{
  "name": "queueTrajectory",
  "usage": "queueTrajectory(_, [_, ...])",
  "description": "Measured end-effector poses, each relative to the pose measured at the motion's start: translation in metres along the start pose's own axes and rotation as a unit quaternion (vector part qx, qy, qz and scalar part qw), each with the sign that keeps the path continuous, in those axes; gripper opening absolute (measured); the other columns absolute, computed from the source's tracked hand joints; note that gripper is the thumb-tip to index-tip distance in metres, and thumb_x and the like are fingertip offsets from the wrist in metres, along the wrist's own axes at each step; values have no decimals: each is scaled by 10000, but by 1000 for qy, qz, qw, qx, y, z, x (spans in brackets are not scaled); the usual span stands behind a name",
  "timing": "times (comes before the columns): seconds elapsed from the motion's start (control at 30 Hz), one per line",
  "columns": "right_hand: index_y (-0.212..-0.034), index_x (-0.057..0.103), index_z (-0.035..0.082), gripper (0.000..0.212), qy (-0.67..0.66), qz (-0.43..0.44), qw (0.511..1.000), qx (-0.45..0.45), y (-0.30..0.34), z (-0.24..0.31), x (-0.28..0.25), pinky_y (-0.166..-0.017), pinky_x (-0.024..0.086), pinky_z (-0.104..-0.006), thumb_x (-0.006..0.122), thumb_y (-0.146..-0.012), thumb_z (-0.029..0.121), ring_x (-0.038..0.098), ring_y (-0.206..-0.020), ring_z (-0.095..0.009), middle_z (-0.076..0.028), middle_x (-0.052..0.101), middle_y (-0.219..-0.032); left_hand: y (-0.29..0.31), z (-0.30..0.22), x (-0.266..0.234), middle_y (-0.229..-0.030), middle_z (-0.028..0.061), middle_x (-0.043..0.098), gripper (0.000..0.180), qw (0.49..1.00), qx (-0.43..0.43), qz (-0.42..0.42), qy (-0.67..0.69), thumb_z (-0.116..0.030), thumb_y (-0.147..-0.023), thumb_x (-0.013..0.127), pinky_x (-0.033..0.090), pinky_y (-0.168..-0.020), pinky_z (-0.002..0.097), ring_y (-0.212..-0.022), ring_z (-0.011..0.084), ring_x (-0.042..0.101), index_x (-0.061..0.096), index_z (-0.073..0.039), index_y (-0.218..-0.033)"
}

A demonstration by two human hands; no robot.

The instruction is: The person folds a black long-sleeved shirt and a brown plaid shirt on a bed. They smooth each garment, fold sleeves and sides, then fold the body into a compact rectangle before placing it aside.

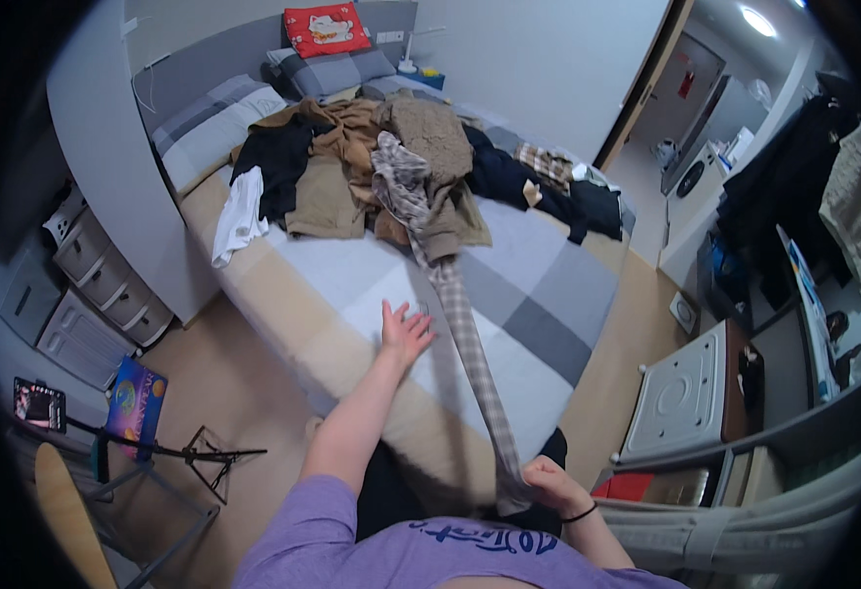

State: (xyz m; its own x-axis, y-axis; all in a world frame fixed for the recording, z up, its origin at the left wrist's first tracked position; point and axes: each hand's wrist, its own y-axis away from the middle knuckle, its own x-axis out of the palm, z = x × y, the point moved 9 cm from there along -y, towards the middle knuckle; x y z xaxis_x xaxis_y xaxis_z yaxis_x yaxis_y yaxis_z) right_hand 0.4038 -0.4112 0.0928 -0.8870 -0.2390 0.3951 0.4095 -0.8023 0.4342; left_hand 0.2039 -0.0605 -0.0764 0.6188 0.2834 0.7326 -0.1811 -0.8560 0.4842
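My right hand [554, 485] is closed round the end of a long, narrow stretch of grey-beige plaid cloth [470, 358], near the bed's front edge. It looks like a sleeve of a plaid shirt, pulled taut from the clothes pile. More plaid cloth [400, 167] shows higher up in the pile, beside a brown fuzzy garment [429, 133]. My left hand [408, 332] hovers above the bed just left of the stretched cloth, fingers spread, holding nothing. The bed [352, 285] has a white, grey and beige checked cover.
Black, tan and white clothes [243, 221] lie to the left in the pile, dark ones [548, 191] to the right. A tripod stand [210, 456] and a folding chair are at lower left. White storage boxes [681, 393] and hanging clothes [784, 167] line the right.
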Motion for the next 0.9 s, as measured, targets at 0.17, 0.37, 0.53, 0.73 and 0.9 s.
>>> queueTrajectory(0.17, [-637, 549, 104, 402, 21, 129, 983, 128, 118, -78, 14, -539, 265, -236, 707, -973, 255, 346, -598, -10, 127, 426, -642, 34, 50, 26, -1275, 141, 615, 475, 987, -75, 80, -120, -447, -1031, 578, 551, -944, 565, -1092, 333, 654, 506, -99, -1346])
queueTrajectory(0.37, [-638, 585, 80, 403, 140, 57, 976, 156, 183, -129, -29, -572, 389, -219, 772, -939, 272, 491, -641, -15, 80, 579, -676, 92, 87, 43, -1162, 103, 683, 312, 996, 48, 34, -64, -55, -998, 512, 622, -829, 443, -1010, 251, 695, 583, -73, -1302])
queueTrajectory(0.53, [-796, 669, 43, 323, 344, -208, 914, 49, 150, -94, -99, -586, 489, -292, 820, -909, 306, 574, -636, -77, 7, 641, -667, 202, 97, 90, -1141, 95, 711, 377, 975, -24, 202, -93, -11, -979, 487, 612, -860, 359, -1003, 209, 720, 582, -25, -1343])
queueTrajectory(0.73, [-1340, 612, 26, 328, -170, -168, 960, -144, 7, -50, -95, -819, 577, -289, 596, -1072, 215, 693, -973, -140, -49, 704, -1131, 327, 151, 80, -1193, 70, 713, 437, 882, -205, 329, -268, -22, -960, 514, 566, -882, 302, -1062, 147, 693, 603, -35, -1388])
queueTrajectory(0.9, [-1244, 639, -49, 362, -93, -213, 961, -151, -9, -25, -64, -844, 575, -303, 727, -950, 143, 684, -1015, -142, -66, 710, -1172, 360, 139, 45, -813, 74, 619, 120, 551, -73, 459, -693, -85, -907, 531, 467, -689, 372, -736, 167, 538, 606, 9, -906])
